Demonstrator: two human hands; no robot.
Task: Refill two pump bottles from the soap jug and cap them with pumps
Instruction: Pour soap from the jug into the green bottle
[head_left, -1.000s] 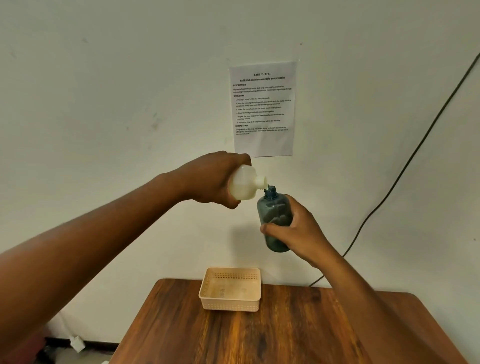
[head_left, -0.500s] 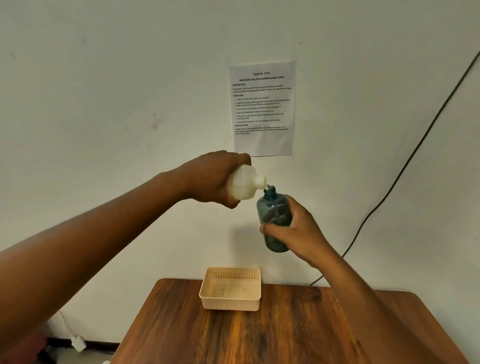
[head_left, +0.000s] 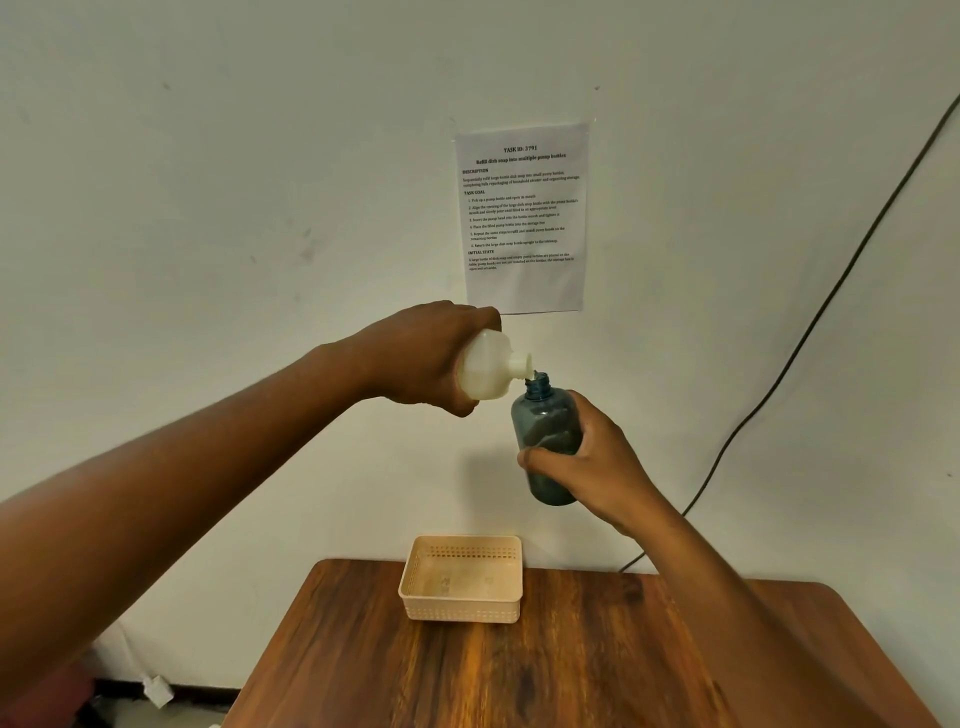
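The left hand (head_left: 415, 356) has its fingers wrapped tight around the white soap jug (head_left: 485, 366), tipped sideways with its spout at the open neck of the blue pump bottle (head_left: 545, 434). The right hand (head_left: 592, 462) grips that bottle upright, fingers closed round its middle. Below both hands, a beige basket (head_left: 460, 605) sits on the wooden bench (head_left: 571, 675).

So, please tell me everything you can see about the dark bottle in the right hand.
The dark bottle is a see-through, smoky blue-grey plastic bottle with a rounded shoulder and a short threaded neck. It has no cap or pump on it. It is held upright, slightly tilted, in the air above the table, in front of the wall. The right hand wraps its lower body, thumb in front. The white soap jug, tipped by the left hand, has its spout at the open mouth.
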